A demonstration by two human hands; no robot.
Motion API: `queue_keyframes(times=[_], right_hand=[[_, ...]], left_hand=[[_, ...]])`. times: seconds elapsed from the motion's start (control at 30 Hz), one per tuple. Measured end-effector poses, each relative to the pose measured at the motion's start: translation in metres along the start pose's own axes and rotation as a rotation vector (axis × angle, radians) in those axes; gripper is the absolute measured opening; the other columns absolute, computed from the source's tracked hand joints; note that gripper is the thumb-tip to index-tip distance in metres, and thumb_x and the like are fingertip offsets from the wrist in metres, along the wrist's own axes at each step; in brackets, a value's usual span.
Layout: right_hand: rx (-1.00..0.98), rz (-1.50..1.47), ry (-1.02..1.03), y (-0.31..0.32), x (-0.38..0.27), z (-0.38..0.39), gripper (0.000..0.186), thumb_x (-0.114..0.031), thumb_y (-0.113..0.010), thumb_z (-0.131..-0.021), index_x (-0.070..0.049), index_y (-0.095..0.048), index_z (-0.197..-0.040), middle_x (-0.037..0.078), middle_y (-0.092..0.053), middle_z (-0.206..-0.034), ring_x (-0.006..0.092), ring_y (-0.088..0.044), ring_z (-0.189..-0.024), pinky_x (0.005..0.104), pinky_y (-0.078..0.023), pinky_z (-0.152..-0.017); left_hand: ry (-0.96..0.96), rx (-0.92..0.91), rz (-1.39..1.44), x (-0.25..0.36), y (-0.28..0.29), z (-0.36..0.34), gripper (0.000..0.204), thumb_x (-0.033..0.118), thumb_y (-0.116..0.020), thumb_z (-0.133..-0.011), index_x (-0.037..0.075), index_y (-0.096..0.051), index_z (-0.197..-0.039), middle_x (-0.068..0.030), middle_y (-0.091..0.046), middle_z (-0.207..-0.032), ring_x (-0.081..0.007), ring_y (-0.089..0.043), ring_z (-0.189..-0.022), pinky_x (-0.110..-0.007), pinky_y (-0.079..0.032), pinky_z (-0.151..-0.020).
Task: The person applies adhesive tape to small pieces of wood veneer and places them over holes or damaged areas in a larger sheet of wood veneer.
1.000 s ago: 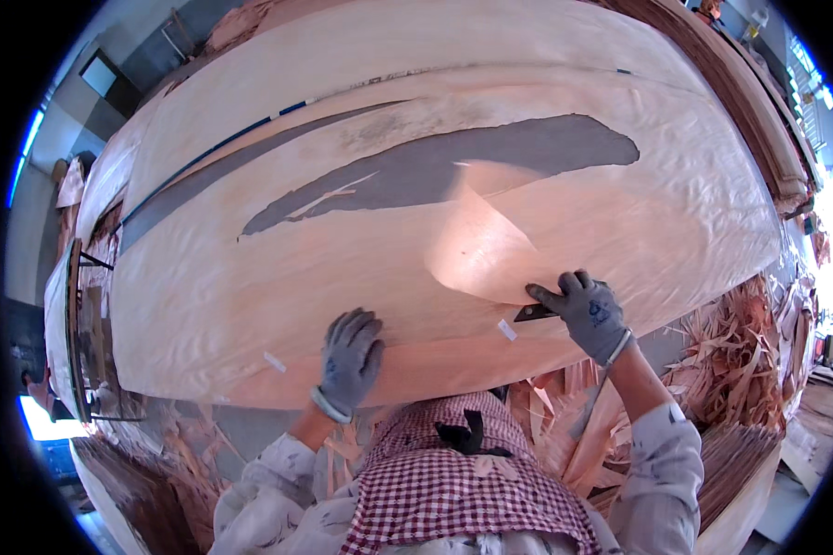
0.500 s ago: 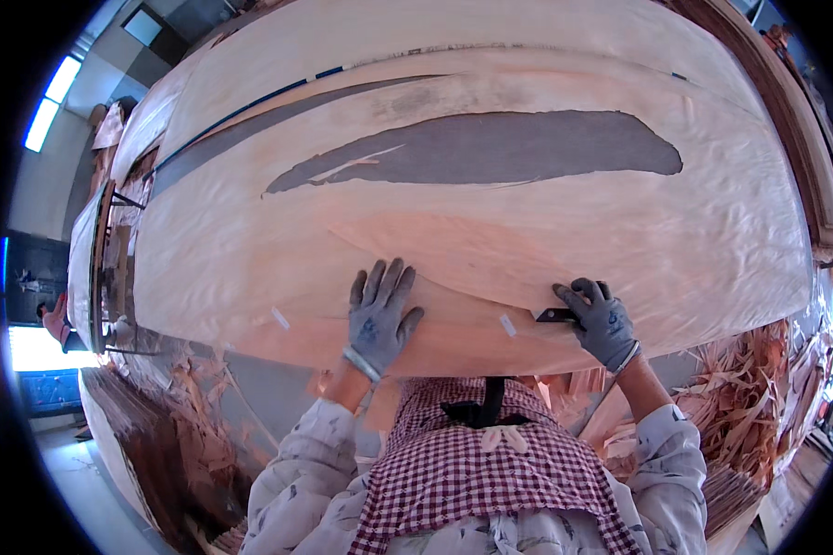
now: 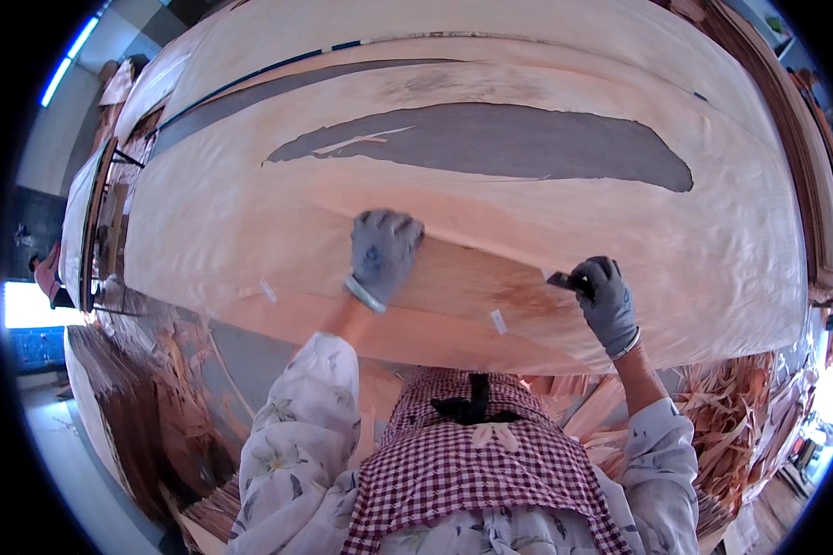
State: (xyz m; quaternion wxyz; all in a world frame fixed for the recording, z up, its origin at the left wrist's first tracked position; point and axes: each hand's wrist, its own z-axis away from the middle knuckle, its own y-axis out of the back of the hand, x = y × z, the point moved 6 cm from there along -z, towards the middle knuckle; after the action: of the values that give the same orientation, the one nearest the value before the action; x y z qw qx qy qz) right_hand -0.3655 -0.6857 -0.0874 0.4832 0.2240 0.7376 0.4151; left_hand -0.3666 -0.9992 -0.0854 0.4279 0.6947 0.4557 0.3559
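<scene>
Pressing flat with the left hand (image 3: 382, 252), fingers spread, on the thin veneer sheet (image 3: 453, 296); pinching with the right hand (image 3: 605, 298) a small dark tool (image 3: 559, 278) at the sheet's torn edge. Lying across the wide table (image 3: 491, 139), near scraps (image 3: 740, 416).

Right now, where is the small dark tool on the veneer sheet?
In the head view, the small dark tool is right of centre, pinched at the fingertips of the right hand, on the thin veneer sheet, below the long grey gap.
</scene>
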Motion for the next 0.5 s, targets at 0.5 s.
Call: queue_keyframes(times=[0.5], right_hand=[[-0.244, 0.089, 0.052, -0.047, -0.012, -0.040, 0.026, -0.007, -0.063, -0.067, -0.010, -0.062, -0.093, 0.009, -0.055, -0.100, 0.0309, -0.053, -0.093, 0.0402, -0.049, -0.076]], left_hand=[[0.193, 0.049, 0.230, 0.010, 0.002, 0.025, 0.023, 0.010, -0.058, -0.073, 0.012, -0.064, -0.095, -0.0105, -0.060, -0.095, -0.0279, -0.054, -0.092, -0.043, -0.042, -0.082]])
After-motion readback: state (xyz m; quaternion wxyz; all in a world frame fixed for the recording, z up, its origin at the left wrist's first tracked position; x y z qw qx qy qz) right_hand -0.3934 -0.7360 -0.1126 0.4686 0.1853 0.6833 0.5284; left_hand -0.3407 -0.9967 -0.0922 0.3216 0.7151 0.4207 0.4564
